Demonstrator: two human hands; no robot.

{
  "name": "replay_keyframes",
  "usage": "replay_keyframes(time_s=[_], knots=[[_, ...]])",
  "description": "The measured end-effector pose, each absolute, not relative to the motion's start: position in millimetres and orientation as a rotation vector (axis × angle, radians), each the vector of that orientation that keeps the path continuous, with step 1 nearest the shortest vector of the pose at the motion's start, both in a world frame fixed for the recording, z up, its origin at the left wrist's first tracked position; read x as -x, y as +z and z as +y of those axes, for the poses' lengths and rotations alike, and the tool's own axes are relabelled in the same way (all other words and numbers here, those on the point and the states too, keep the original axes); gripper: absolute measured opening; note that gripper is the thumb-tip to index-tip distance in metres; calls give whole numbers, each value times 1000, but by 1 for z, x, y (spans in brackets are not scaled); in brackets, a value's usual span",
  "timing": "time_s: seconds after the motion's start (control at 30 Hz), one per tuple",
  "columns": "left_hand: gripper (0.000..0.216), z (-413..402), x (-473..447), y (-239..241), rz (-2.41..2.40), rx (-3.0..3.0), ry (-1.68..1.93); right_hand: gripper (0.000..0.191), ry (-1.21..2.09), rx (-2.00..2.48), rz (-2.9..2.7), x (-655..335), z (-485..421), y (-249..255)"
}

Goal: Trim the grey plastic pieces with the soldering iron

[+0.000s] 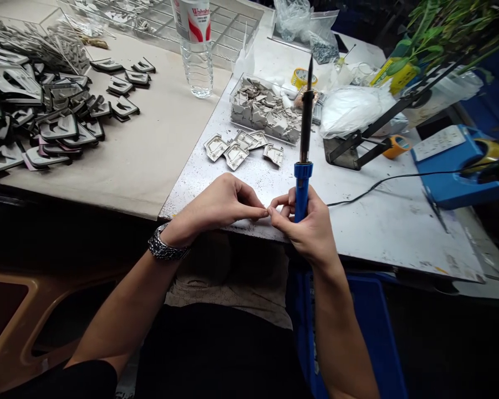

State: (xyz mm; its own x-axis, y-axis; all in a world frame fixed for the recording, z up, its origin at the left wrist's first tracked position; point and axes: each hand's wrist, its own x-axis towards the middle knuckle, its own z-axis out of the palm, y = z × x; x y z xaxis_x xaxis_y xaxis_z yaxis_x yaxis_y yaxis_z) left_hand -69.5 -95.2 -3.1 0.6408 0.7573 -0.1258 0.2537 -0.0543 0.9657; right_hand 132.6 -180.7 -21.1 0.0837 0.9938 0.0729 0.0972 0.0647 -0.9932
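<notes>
In my right hand (307, 227) a blue-handled soldering iron (302, 183) stands upright, its dark tip pointing up. The thumb and fingertips of that hand meet those of my left hand (227, 202) at the front edge of the white table. My left fingers are pinched together; whatever lies between them is too small or hidden to make out. Beyond the hands lie several small grey metal-looking plates (236, 155). Behind these plates, a clear box (289, 137) holds many similar grey pieces.
A water bottle (197, 61) stands behind left, near a divided clear tray (237, 25). Grey-and-black parts (60, 127) are heaped on the left. At right are a black metal stand (353, 149), orange tape (396, 146), a blue tape dispenser (453, 172) and the iron's cord (370, 188).
</notes>
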Motion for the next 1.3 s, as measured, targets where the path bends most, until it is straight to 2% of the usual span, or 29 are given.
replay_keyframes(time_s=[0.23,0.53,0.67,1.3], knots=[[20,-97,71,-7,853,-1606,520,44,1043,1232,-1217,-135,-181,-24],[29,-99,71,-9,848,-1622,547,54,1141,1201,-1121,-139,-179,-22],[30,-97,72,-11,830,-1653,556,51,1230,1178,-1169,-144,-179,-22],[26,-97,75,-7,747,-1672,545,41,1343,1177,-1364,-151,-178,-15]])
